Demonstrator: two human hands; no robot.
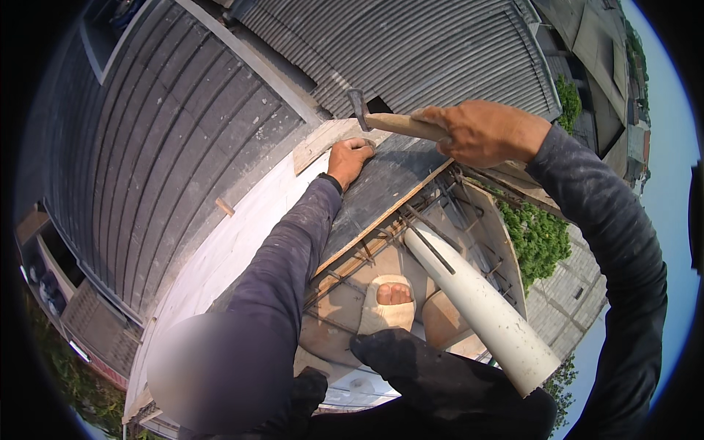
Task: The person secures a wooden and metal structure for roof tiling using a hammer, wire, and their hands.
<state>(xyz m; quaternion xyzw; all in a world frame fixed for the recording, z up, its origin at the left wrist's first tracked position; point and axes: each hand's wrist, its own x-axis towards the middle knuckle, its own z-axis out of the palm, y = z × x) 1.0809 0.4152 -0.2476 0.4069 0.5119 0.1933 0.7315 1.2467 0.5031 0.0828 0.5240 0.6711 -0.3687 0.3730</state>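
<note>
Corrugated roof (183,139) far below at left. Left hand (350,159) at upper edge of dark formwork board (381,191), fingers curled together, pressed on board; whether pinching nail, cannot tell. Hammer (389,121) raised just above it, head over board's top edge. Right hand (480,132) clamped on wooden handle. White pipe (484,308) slants at right, beside sandalled foot (389,301), among rebar (433,220).

wooden-handled hammer (389,121), smooth white plastic pipe (480,304), ribbed matt roofing (169,147)

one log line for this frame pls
right hand: grips hammer, raised | left hand: pressed on board | white pipe beside foot
</note>
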